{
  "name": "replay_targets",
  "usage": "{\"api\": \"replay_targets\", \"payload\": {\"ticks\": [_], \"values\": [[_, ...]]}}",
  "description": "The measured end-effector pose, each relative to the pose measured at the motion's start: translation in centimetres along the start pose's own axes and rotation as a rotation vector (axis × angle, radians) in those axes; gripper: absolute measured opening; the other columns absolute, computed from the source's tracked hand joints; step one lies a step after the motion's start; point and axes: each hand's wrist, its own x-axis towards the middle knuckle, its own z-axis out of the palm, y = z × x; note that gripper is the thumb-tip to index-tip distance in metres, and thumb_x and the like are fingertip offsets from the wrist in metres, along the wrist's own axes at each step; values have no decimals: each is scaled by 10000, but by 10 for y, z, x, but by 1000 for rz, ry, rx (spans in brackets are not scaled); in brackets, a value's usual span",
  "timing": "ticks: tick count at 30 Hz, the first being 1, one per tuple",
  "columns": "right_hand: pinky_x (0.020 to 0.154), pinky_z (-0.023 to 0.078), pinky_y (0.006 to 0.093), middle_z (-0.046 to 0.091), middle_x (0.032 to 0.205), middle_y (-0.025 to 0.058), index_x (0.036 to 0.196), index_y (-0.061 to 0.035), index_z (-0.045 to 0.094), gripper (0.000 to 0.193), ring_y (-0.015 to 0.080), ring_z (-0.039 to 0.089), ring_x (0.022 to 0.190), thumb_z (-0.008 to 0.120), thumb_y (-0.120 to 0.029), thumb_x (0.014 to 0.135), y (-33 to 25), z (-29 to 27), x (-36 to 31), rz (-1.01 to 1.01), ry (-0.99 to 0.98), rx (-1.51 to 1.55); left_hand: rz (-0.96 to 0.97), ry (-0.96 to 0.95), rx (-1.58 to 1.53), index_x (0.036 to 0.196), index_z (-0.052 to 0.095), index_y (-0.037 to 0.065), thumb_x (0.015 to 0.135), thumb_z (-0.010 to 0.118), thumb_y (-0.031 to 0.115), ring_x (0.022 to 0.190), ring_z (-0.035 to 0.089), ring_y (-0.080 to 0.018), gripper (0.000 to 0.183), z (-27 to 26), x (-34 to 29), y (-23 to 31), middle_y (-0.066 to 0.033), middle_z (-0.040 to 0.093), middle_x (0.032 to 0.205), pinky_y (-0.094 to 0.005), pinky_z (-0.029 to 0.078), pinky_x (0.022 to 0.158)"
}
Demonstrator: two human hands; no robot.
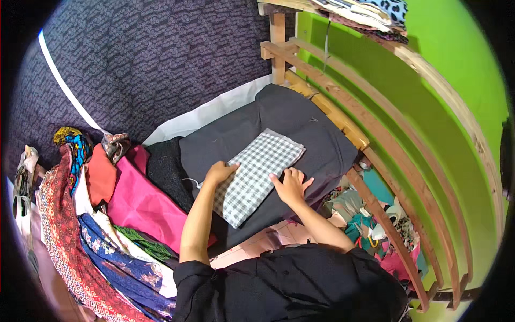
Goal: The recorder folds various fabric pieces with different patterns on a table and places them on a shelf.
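Grey sheet [222,134], checked cloth [261,174] between grips [221,173] [292,187]

In front of me, a dark grey cloth [220,134] covers the work surface. A folded grey-and-white gingham cloth [265,169] lies slantwise directly on it, with a black textured cloth [165,169] toward my left. Above, on my right, a wooden shelf [424,64] carries stacked folded fabrics [370,17].

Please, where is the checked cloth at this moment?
In the head view, the checked cloth lies near the centre, on the dark grey cloth, between the left hand and right hand.
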Motion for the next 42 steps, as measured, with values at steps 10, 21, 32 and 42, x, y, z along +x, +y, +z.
{"api": "replay_targets", "payload": {"ticks": [10, 21, 32, 42], "values": [[824, 390, 329, 506, 1063, 93, 1170, -105, 355, 563, 181, 513, 958, 563, 19, 662, -20, 33, 50, 30, 79, 908, 153, -144, -334, 983, 586, -67, 623, 745, 161, 750, 600, -216, 455, -48, -18, 56, -141, 634, 844, -308, 469, 691], [727, 398, 198, 531, 1041, 62, 1192, 13, 445, 471, 83, 512, 859, 409, 111, 734, -36, -123, 31, -333, 364, 1219, 654, -260, -779, 1267, 380, 1, 746, 643, 82, 1064, 481, -148, 589, -69, -77, 113, -80, 519, 1161, -286, 353, 925], [930, 378, 287, 507, 1186, 149, 1209, 105, 417, 410, 178, 495, 1077, 483, 66, 806, -67, -305, 80, -820, 707, 994, 1216, -65, -850, 1263, 373, -22, 746, 666, 111, 1069, 481, -180, 609, -120, -59, 254, -103, 507, 1175, -307, 359, 934], [736, 460, 262, 603, 998, 128, 1180, 96, 460, 404, 144, 585, 815, 479, 50, 780, -115, -448, 174, -970, 872, 831, 1619, 378, -673, 1256, 392, -19, 782, 645, 160, 1017, 527, -176, 567, -225, -77, 392, -133, 543, 1126, -286, 406, 888]]}}
